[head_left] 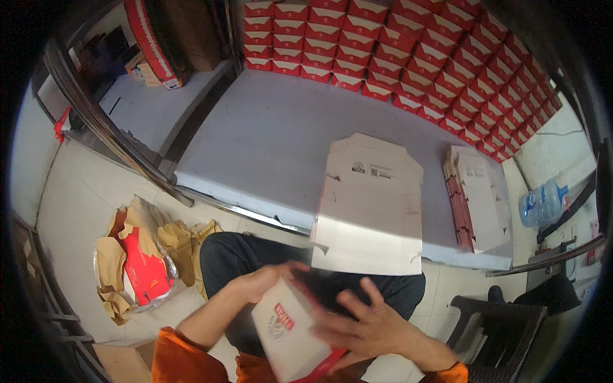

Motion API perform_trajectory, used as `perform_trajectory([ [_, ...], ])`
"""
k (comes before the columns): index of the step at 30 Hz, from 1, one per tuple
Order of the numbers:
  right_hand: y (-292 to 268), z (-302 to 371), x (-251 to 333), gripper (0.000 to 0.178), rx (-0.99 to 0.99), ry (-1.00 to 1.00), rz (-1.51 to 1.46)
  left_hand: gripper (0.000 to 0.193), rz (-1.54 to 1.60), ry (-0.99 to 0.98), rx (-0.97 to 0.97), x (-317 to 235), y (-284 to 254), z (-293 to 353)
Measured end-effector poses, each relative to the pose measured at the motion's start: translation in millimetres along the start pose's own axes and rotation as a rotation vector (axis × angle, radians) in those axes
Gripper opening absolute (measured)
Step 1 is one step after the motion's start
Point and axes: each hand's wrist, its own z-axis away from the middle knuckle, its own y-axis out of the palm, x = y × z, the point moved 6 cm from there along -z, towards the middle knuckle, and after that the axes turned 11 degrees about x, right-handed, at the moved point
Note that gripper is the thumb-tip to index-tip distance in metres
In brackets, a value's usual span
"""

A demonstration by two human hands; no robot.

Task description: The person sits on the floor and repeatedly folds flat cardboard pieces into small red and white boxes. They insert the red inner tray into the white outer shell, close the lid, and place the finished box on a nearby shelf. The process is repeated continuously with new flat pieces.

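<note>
A small white and red cardboard box (281, 319) is tilted over my lap. My left hand (267, 281) is closed on its upper left edge, with the fingers partly hidden behind it. Against the red right side of the box is my right hand (367, 325), its fingers spread and slightly blurred by motion; whether they all touch the box I cannot tell. Just beyond my hands, a flat white die-cut cardboard sheet (370, 210) lies on the grey table and overhangs its front edge.
Red and white boxes (377, 54) are stacked in rows along the table's back. A pile of folded cardboard blanks (479, 198) lies at the table's right end. Torn brown wrapping (137, 255) with red cardboard sits on the floor left. Clear water bottles (543, 203) and a dark stool (498, 338) are right.
</note>
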Motion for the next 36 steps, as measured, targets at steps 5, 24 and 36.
perform_trajectory([
  [5, -6.5, -94.5, -8.9, 0.040, 0.023, -0.464, -0.019, 0.049, -0.191, -0.270, 0.157, -9.0, -31.5, 12.4],
  [24, -81.0, -349.1, -440.8, 0.054, -0.251, 0.624, 0.965, 0.070, 0.254, 0.730, 0.432, -59.5, -135.6, 59.5],
  [36, 103.8, 181.6, -190.6, 0.056, -0.323, 1.758, 0.024, 0.033, -0.803, 0.692, -0.024, -63.5, 45.3, -62.8],
])
